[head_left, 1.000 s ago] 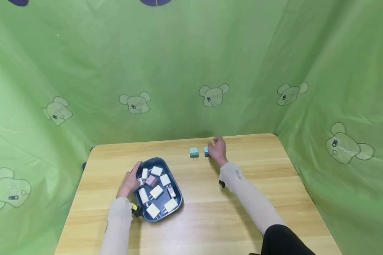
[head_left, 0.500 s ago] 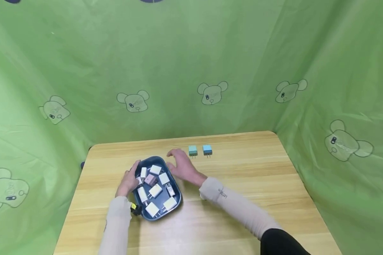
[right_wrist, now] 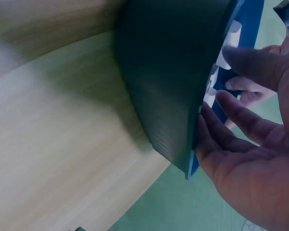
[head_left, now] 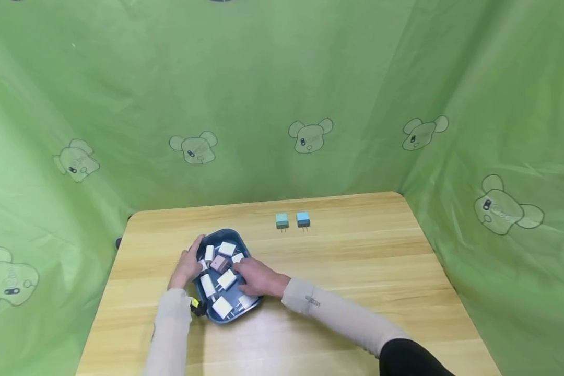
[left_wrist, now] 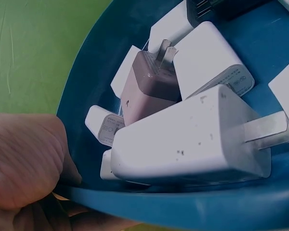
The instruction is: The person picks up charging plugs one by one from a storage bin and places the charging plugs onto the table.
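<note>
My left hand (head_left: 186, 267) grips the left rim of a dark blue plastic basin (head_left: 242, 244), thumb inside and fingers outside. Several white plug chargers (head_left: 223, 307) and one mauve charger (head_left: 220, 263) lie jumbled in the basin, some with metal prongs showing in the left wrist view. My right hand (head_left: 259, 278) reaches over the right rim into the basin. In the right wrist view its thumb (right_wrist: 255, 62) and fingers stand apart close to a white charger (right_wrist: 229, 45). Part of the basin's right side is hidden under this hand.
A green charger (head_left: 282, 221) and a blue charger (head_left: 303, 219) stand side by side near the far edge of the wooden table (head_left: 357, 250), prongs toward me. A green curtain (head_left: 254, 172) with mouse faces hangs behind and at both sides.
My right hand has left the blue charger at the far edge, swung left and toward me, and dipped into the basin. The left hand stays on the rim.
</note>
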A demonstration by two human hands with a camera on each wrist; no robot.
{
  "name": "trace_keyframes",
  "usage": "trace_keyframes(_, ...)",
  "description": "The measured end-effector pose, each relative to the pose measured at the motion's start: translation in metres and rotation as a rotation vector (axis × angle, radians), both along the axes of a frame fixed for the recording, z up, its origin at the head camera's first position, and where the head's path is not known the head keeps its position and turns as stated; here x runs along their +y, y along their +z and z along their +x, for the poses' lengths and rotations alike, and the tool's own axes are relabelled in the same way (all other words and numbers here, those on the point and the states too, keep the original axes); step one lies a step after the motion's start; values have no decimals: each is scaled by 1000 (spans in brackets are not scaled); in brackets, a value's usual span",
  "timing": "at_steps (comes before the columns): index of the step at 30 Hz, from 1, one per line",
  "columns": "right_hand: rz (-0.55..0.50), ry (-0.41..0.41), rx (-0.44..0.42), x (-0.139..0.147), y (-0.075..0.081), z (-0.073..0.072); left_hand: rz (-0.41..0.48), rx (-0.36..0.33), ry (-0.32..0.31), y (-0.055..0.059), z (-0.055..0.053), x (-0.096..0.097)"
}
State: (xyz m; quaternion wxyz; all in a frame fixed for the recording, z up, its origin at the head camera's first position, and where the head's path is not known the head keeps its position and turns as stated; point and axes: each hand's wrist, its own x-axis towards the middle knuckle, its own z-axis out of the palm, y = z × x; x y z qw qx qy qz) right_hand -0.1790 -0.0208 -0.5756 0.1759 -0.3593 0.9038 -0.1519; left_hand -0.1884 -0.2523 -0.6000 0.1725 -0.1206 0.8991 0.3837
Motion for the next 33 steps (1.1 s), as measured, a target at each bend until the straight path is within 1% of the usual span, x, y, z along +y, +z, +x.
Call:
trace_keyframes(4,47,41,23,-3,-5,5,-2,12,-5,-1,0,0)
trace_keyframes(8,152,81,65,-6,-11,13,-14,18,-16,-2,1,1)
trace_keyframes(11,207,97,98,-8,-14,16,-11,13,-12,-2,1,1)
trace_keyframes(17,199,90,118,-11,-17,16,3,5,13,1,-1,0)
trace_keyframes(22,161,60,151,-11,-21,18,-3,3,12,1,-2,1)
trace_keyframes(27,137,44,166,-10,-24,20,-20,-4,8,0,-1,2)
trace_keyframes(29,126,45,176,-10,-24,21,-11,-9,17,0,0,2)
trace_keyframes(33,93,48,161,-9,-24,21,-11,-12,20,1,0,4)
